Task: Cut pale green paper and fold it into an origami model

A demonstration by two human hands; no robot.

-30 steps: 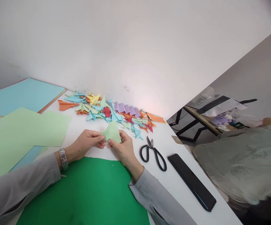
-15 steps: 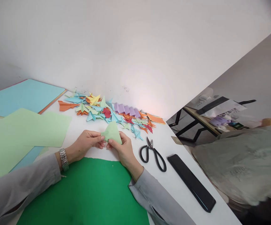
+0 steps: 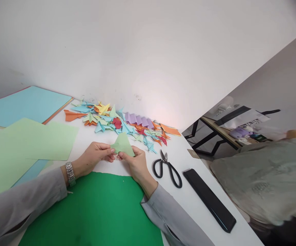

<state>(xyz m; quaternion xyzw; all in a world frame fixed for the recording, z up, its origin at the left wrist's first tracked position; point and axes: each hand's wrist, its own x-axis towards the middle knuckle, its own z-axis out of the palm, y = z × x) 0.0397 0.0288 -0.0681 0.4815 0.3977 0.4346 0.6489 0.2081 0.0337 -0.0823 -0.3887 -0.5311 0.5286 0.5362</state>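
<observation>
A small piece of light green paper (image 3: 123,143), partly folded, is held up between my two hands, above the table and just beyond a dark green sheet (image 3: 94,208). My left hand (image 3: 98,155) pinches its left corner between thumb and fingers. With the thumb in front and the fingers behind, my right hand (image 3: 135,162) grips the lower right edge. The fingers behind the paper are partly hidden. Behind it lies a pile of folded paper figures (image 3: 103,119) in several colours, and a purple pleated paper strip (image 3: 139,120) rests among them.
Black-handled scissors (image 3: 167,167) lie right of my hands, beside a long black case (image 3: 209,200). Light green sheets (image 3: 22,147) and a stack topped with light blue paper (image 3: 25,104) are on the left. A wall rises behind the table. At the right is a person in a grey-green top (image 3: 263,177).
The right fingers and thumb have shifted slightly right along the paper's lower edge. My left hand keeps its pinch almost unchanged.
</observation>
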